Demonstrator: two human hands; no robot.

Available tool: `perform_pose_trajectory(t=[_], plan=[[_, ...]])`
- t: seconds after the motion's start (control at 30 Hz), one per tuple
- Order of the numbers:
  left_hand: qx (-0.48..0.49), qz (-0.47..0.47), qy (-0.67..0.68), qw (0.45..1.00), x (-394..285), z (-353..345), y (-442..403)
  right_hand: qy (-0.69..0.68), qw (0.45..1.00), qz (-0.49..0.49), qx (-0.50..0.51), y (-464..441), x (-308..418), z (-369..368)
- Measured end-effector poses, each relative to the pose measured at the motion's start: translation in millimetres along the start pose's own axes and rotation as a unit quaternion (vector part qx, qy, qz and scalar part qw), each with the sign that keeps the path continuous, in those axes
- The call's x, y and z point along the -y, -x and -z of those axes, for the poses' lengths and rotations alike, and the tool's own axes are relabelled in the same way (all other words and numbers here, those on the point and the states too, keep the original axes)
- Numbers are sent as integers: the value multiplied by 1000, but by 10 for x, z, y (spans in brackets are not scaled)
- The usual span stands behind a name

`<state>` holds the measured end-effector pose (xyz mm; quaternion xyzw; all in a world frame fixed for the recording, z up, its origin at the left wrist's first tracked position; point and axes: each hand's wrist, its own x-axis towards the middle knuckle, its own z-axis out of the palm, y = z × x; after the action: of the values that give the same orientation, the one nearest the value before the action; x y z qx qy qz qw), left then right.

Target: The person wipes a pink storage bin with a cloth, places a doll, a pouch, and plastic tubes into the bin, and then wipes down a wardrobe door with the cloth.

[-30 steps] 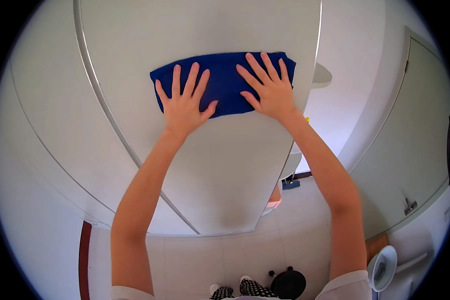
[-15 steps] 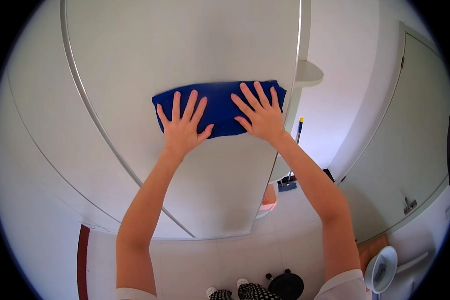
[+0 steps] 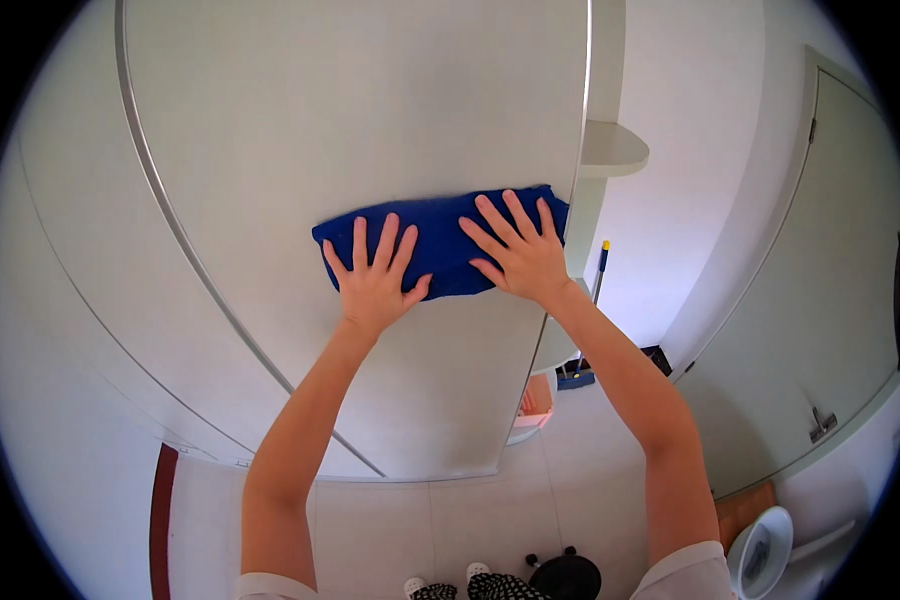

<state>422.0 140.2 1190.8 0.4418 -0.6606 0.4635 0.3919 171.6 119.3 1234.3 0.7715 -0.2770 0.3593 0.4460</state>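
A blue cloth (image 3: 440, 240) lies spread flat against a pale cabinet door panel (image 3: 370, 110), its right end close to the panel's metal-trimmed right edge. On the cloth's left part my left hand (image 3: 373, 285) rests palm down with its fingers spread. My right hand (image 3: 525, 255) presses flat on the right part, fingers also apart. Both thumbs point inward toward the cloth's lower middle. Neither hand grasps the cloth; it is held between the palms and the panel.
Right of the panel are a rounded shelf (image 3: 612, 150), a mop (image 3: 602, 265) and a pink basket (image 3: 536, 402). A door (image 3: 810, 280) stands further right, with a white basin (image 3: 762, 553) below. A black round stool (image 3: 567, 577) is on the floor near my feet.
Both hands and the blue cloth have moved down the panel together. The view has shifted, showing more of the shelf and the mop.
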Motion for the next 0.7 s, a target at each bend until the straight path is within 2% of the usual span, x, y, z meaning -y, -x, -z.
perform_pose_trajectory(t=[0.5,0.7], plan=[[-9,-6,11,1000,-101,94,-12,16,998,61,4,-134,-86,236],[-10,20,20,1000,-181,140,-36,24,998,65,14,-162,-73,322]])
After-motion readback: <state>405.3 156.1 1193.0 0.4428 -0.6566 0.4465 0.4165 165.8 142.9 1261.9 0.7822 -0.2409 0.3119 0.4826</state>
